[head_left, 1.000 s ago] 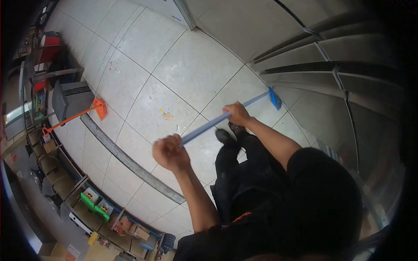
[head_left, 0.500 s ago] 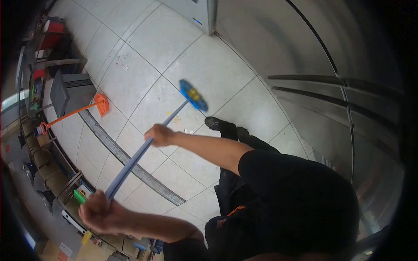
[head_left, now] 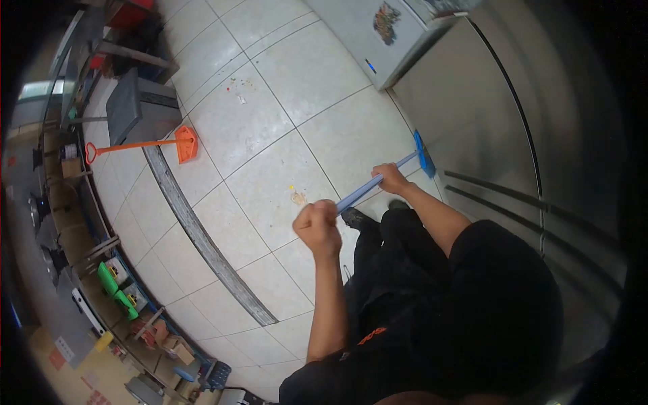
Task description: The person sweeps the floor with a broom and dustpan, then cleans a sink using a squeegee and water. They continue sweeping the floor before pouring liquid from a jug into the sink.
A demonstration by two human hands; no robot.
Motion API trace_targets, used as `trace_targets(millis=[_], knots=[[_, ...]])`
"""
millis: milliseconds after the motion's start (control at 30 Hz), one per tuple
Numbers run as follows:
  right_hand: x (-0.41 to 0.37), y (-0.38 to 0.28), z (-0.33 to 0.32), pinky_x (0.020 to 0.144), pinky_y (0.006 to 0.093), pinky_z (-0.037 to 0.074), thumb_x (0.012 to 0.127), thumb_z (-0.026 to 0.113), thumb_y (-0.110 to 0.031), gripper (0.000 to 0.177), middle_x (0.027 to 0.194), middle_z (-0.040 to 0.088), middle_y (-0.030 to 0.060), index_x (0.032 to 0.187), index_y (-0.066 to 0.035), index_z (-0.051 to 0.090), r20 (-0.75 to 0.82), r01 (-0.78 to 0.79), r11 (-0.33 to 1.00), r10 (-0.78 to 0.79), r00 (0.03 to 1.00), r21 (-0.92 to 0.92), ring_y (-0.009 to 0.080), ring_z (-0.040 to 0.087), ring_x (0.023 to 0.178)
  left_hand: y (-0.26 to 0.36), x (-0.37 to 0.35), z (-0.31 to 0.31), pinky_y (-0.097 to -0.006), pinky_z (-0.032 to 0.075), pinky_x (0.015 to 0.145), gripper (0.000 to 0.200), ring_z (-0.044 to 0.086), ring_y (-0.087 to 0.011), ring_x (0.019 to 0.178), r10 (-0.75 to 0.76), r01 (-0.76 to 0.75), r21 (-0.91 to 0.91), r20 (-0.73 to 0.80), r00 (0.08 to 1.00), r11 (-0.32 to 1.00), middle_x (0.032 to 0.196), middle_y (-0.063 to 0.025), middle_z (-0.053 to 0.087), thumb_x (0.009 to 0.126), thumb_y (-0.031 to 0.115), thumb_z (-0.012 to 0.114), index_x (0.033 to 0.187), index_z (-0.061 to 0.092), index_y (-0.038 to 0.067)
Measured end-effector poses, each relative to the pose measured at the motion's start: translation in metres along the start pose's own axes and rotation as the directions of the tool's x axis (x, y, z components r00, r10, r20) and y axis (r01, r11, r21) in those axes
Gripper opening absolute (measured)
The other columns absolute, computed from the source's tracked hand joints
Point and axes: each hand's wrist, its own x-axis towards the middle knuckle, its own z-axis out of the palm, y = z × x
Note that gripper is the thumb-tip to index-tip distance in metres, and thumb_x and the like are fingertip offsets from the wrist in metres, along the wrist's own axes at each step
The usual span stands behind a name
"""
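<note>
A broom with a pale blue-grey handle point(head_left: 361, 194) slants across in front of me. My left hand point(head_left: 317, 226) is closed around its upper end. Lower down the handle, my right hand point(head_left: 390, 179) grips it nearer the head. The blue broom head point(head_left: 423, 155) is at the floor by the base of a steel door; its bristles are mostly hidden. Food scraps point(head_left: 298, 198) lie on the tiles left of my shoe point(head_left: 358, 219), and more small debris point(head_left: 241, 98) lies farther off.
An orange long-handled dustpan point(head_left: 187, 144) stands by a grey bin point(head_left: 125, 111) at the left. A grey grate strip point(head_left: 202, 246) crosses the white tiled floor. Steel doors with long handles point(head_left: 493, 196) rise at the right, and a shelf with green items point(head_left: 118, 290) runs along the left.
The broom head has swung right, from the open tiles to the base of the steel door. Both hands have moved right with the handle, and the view has shifted.
</note>
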Motion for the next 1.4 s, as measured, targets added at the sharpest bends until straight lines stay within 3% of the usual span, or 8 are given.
trace_targets(millis=[400,467,633,700,800,933,1033,1400], knots=[[0.195,-0.235,0.107,0.088,0.0464,0.046,0.075,0.068,-0.013,0.008,0.079,0.069,0.0134,0.083,-0.010,0.068,0.252,0.246,0.786,-0.450,0.857,0.568,0.0356,0.066,0.085,0.211,0.059,0.023,-0.0284,0.033,0.051,0.034,0.026,-0.0091,0.047,0.601,-0.448,0.437,-0.324,0.731,0.780,0.049,0.0022,0.029,0.089,0.015,0.053,0.063,0.031,0.017],[0.208,-0.270,0.073,0.084,0.0454,0.049,0.077,0.067,-0.015,0.007,0.076,0.068,0.0136,0.079,-0.009,0.066,0.322,0.293,0.740,-0.564,0.760,0.606,0.0367,0.066,0.080,0.239,0.064,0.057,-0.0274,0.034,0.053,0.034,0.028,-0.0084,0.047,0.717,-0.418,0.585,-0.525,0.458,0.695,0.051,0.0029,0.028,0.090,0.016,0.055,0.065,0.033,0.016],[0.208,-0.282,-0.048,0.085,0.0450,0.044,0.074,0.067,-0.010,0.004,0.074,0.066,0.0105,0.075,-0.010,0.062,0.345,0.343,0.745,-0.599,0.723,0.572,0.0328,0.065,0.074,0.310,0.029,0.074,-0.0302,0.034,0.061,0.034,0.030,-0.0093,0.050,0.712,-0.685,0.235,-0.052,0.700,0.690,0.056,0.0037,0.027,0.098,0.020,0.046,0.067,0.033,0.015],[0.217,-0.235,-0.064,0.084,0.0466,0.043,0.073,0.067,-0.010,0.006,0.070,0.065,0.0093,0.072,-0.011,0.061,0.316,0.320,0.819,-0.500,0.807,0.476,0.0328,0.064,0.072,0.269,0.062,0.058,-0.0304,0.040,0.057,0.027,0.039,-0.0088,0.051,0.630,-0.626,-0.130,-0.019,0.777,0.769,0.054,0.0033,0.038,0.094,0.022,0.053,0.070,0.042,0.015],[0.259,-0.123,-0.077,0.078,0.0483,0.049,0.071,0.065,-0.008,0.002,0.072,0.067,0.0142,0.073,-0.009,0.065,0.386,0.260,0.954,-0.298,0.873,0.149,0.0374,0.066,0.074,0.140,0.128,0.041,-0.0335,0.034,0.057,0.032,0.031,-0.0127,0.045,0.445,-0.444,0.042,-0.101,0.890,0.895,0.054,-0.0016,0.040,0.091,0.023,0.055,0.066,0.038,0.013],[0.290,-0.091,-0.050,0.077,0.0476,0.050,0.068,0.067,-0.007,0.009,0.075,0.068,0.0155,0.077,-0.009,0.067,0.380,0.257,0.944,-0.320,0.868,0.208,0.0377,0.067,0.077,0.115,0.180,0.046,-0.0308,0.023,0.052,0.039,0.020,-0.0090,0.045,0.438,-0.483,-0.189,-0.236,0.868,0.855,0.046,0.0021,0.029,0.091,0.023,0.052,0.061,0.029,0.017],[0.300,-0.141,0.024,0.078,0.0467,0.052,0.067,0.066,-0.006,0.019,0.081,0.069,0.0189,0.086,-0.008,0.070,0.274,0.276,0.854,-0.421,0.864,0.441,0.0397,0.066,0.081,0.158,0.189,0.056,-0.0285,0.024,0.050,0.037,0.019,-0.0083,0.047,0.503,-0.492,0.108,-0.223,0.835,0.864,0.049,0.0049,0.023,0.091,0.019,0.052,0.063,0.027,0.018],[0.372,-0.215,-0.078,0.080,0.0492,0.044,0.074,0.065,-0.011,0.003,0.069,0.065,0.0093,0.076,-0.013,0.064,0.340,0.325,0.880,-0.441,0.831,0.347,0.0336,0.064,0.073,0.251,0.216,0.045,-0.0255,0.026,0.045,0.041,0.028,-0.0061,0.042,0.636,-0.651,-0.034,-0.182,0.750,0.758,0.048,0.0057,0.028,0.092,0.026,0.054,0.060,0.031,0.017]])
